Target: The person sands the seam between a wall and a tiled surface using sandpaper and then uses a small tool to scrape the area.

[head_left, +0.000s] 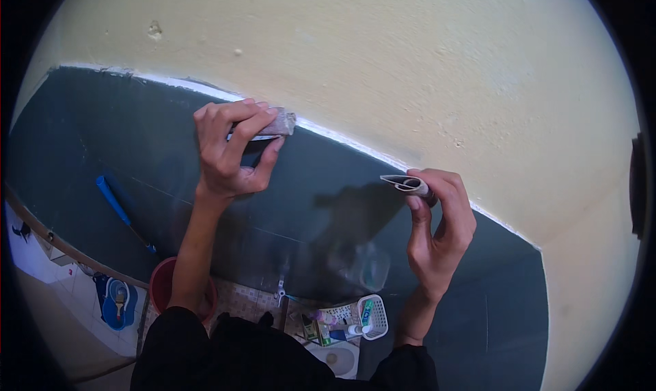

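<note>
Pinching a folded, grey, paper-like sheet point(281, 122) at the view's eleven o'clock, beside the narrow white wall seam point(342, 139), the left hand point(227, 150) likely needs light, even pressure; the right hand point(444, 230) pinches a curled, brownish-grey sheet point(425, 191) at three o'clock.

Below are a red bucket point(160, 284), a blue basin point(131, 317) and a white basket point(381, 317).

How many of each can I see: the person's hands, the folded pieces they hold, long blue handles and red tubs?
Hands: 2 (left hand, right hand)
Folded pieces: 2 (left piece, right piece)
Long blue handle: 1
Red tub: 1
Total: 6
</note>
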### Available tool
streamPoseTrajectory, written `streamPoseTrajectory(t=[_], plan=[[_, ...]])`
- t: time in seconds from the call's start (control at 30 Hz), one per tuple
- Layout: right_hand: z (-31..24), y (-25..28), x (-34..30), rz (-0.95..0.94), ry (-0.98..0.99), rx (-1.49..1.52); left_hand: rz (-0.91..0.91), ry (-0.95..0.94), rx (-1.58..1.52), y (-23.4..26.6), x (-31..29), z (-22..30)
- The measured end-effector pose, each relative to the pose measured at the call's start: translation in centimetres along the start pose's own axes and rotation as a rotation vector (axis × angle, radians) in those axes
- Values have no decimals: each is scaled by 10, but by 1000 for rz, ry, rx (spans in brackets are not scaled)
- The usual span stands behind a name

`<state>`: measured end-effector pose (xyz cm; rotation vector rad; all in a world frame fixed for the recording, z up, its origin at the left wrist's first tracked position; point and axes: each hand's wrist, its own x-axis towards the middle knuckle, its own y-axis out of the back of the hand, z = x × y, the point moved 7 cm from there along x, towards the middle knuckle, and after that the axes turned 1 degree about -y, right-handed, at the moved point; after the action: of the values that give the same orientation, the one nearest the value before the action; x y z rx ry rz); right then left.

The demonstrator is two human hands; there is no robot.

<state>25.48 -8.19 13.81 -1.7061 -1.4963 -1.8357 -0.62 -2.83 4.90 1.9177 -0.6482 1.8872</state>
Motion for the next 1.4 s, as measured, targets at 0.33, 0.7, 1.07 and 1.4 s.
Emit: streamPoseTrajectory(t=[0.33,0.7,1.07,1.4], plan=[[-30,-53,38,24,126,-358,23,15,-161,-4,-8,-17],[-34,-77,34,-16,62,-541,-15,32,-210,-3,-3,-18],[-31,-74,31,45,-54,-633,-23,15,-207,-3,-6,-21],[-48,-87,41,-30,-8,-726,-28,2,-144,-6,-9,-22]])
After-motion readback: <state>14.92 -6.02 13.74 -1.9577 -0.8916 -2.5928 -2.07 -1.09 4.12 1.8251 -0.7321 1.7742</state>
